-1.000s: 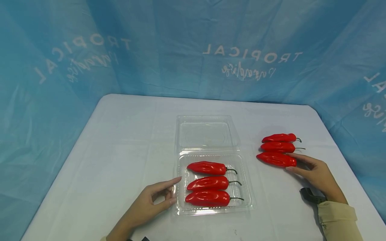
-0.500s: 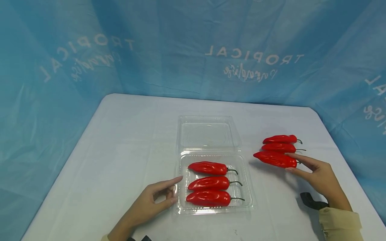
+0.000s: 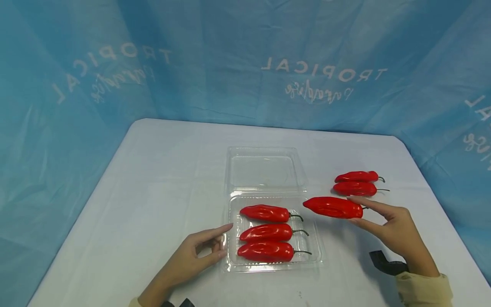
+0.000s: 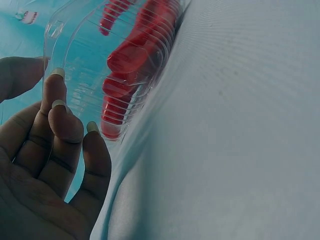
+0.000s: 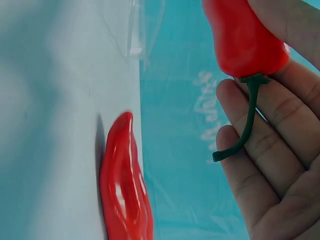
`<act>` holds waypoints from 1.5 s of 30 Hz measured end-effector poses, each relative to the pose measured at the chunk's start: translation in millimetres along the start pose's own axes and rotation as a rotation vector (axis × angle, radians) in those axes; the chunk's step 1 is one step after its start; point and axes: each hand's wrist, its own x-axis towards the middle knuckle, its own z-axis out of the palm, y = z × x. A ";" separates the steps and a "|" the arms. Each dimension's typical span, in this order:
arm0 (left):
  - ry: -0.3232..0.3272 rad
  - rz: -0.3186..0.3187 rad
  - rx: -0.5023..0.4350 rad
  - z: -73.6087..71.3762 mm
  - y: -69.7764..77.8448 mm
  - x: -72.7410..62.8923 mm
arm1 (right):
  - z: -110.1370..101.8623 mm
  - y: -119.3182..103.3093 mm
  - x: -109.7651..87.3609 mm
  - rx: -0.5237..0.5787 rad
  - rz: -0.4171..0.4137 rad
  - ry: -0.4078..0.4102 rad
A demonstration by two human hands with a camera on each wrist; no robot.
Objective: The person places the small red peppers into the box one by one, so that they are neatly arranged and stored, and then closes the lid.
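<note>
My right hand (image 3: pixel 399 226) holds a red chili pepper (image 3: pixel 331 207) by its stem end, between thumb and fingers, raised above the table right of the clear plastic clamshell box (image 3: pixel 318 256). In the right wrist view the pepper's green curved stem (image 5: pixel 250 110) hangs over the fingers. Three red peppers (image 3: pixel 264 233) lie side by side in the box, stems to the right. At the box's left side, my left hand (image 3: pixel 195 258) pinches the rim; the left wrist view shows the clear wall (image 4: pixel 80 95) meeting the fingertips.
Two more red peppers (image 3: pixel 356 188) lie together on the white table (image 3: pixel 165 187) at the right. The box's lid (image 3: pixel 262 168) lies folded open toward the back. A blue printed curtain (image 3: pixel 230 85) surrounds the table's far sides.
My right hand has lifted the nearest pepper from the right-hand group and carried it left toward the box. The left hand stays at the box's left rim.
</note>
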 end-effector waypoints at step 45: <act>0.002 -0.016 0.013 0.0 7.4 0.1 | 86.1 -98.9 -18.6 0.143 -0.304 -0.377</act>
